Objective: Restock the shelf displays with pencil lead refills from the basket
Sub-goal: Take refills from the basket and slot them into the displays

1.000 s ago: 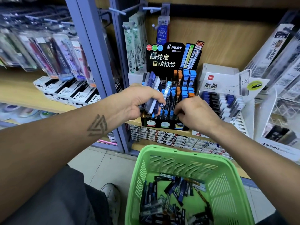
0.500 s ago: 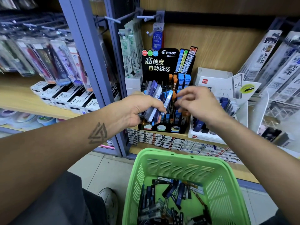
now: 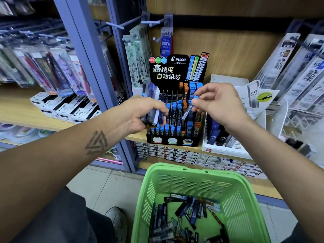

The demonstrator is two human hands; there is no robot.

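A black Pilot display rack (image 3: 173,141) on the wooden shelf holds rows of blue- and orange-capped lead refill tubes. My left hand (image 3: 140,114) grips a bundle of refill tubes (image 3: 153,102) in front of the rack's left side. My right hand (image 3: 219,104) pinches a single blue-capped refill tube (image 3: 188,107) by its top, tilted, just above the rack's middle rows. Below, a green plastic basket (image 3: 235,197) holds several loose refill tubes (image 3: 184,213).
A white display box (image 3: 226,149) with dark refill tubes stands right of the rack. Packaged refills hang on pegs above and at right. Small boxes line the lower shelf (image 3: 192,157). A grey shelf post (image 3: 98,72) rises at left; a shoe (image 3: 116,223) rests on the tiled floor.
My right hand rose from the rack's front rows, took one blue-capped tube from the bundle and drew it right. My left hand stayed in place holding the bundle.
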